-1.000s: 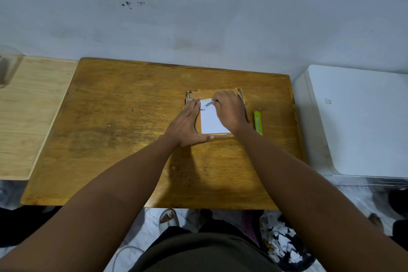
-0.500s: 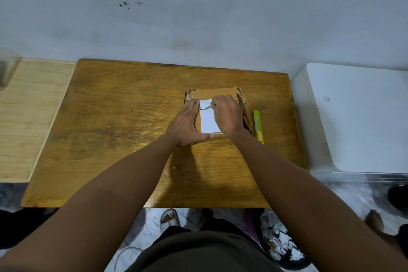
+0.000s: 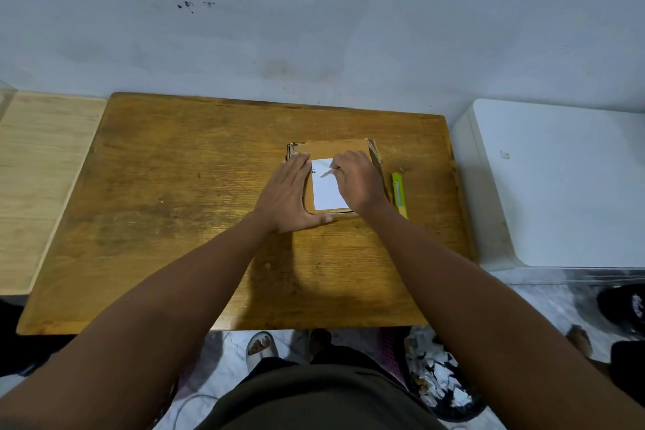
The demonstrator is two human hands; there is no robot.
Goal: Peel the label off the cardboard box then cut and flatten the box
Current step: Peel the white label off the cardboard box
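A small brown cardboard box (image 3: 336, 147) lies flat on the wooden table (image 3: 167, 185), with a white label (image 3: 326, 192) stuck on its top face. My left hand (image 3: 288, 197) lies flat with fingers together on the box's left side, pressing it down. My right hand (image 3: 356, 181) covers the label's right part and pinches a lifted corner of the label near its top edge. A green utility knife (image 3: 399, 194) lies on the table just right of the box, untouched.
A white appliance (image 3: 558, 181) stands right of the table and a pale wooden surface (image 3: 38, 178) to the left. The wall rises right behind the table. Below the front edge are feet in sandals and a bin with paper scraps (image 3: 439, 380).
My right hand has slid slightly left and toward me, pulling the label's top corner up a little more. My left hand stays pressed on the box.
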